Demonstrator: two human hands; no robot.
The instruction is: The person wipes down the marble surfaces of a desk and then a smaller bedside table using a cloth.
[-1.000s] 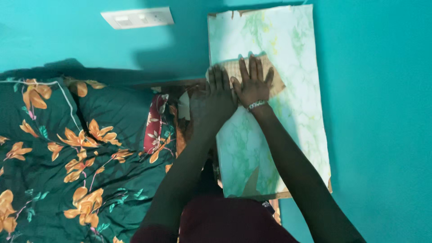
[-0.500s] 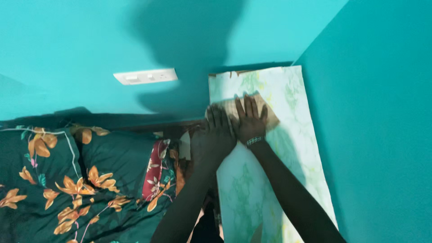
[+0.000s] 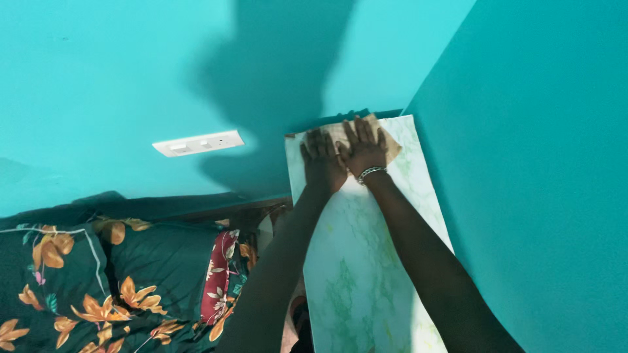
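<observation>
Your hands flat on cloth, upper centre of frame.
Left hand (image 3: 322, 167) and right hand (image 3: 364, 152) lie side by side, fingers spread, pressing a tan cloth (image 3: 387, 145) onto the marbled board (image 3: 366, 261).

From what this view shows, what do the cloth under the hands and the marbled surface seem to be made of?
Cloth: probably a woven rag, tan and matte, soft creased edges. Marbled surface: seems a smooth sheet or laminate, white with green veining and a slight sheen; what lies beneath cannot be told.

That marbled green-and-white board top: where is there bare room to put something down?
The green-and-white marbled board is bare between the two forearms and along its right edge by the teal wall. Its far end is crowded: left hand and right hand press a tan cloth.
</observation>
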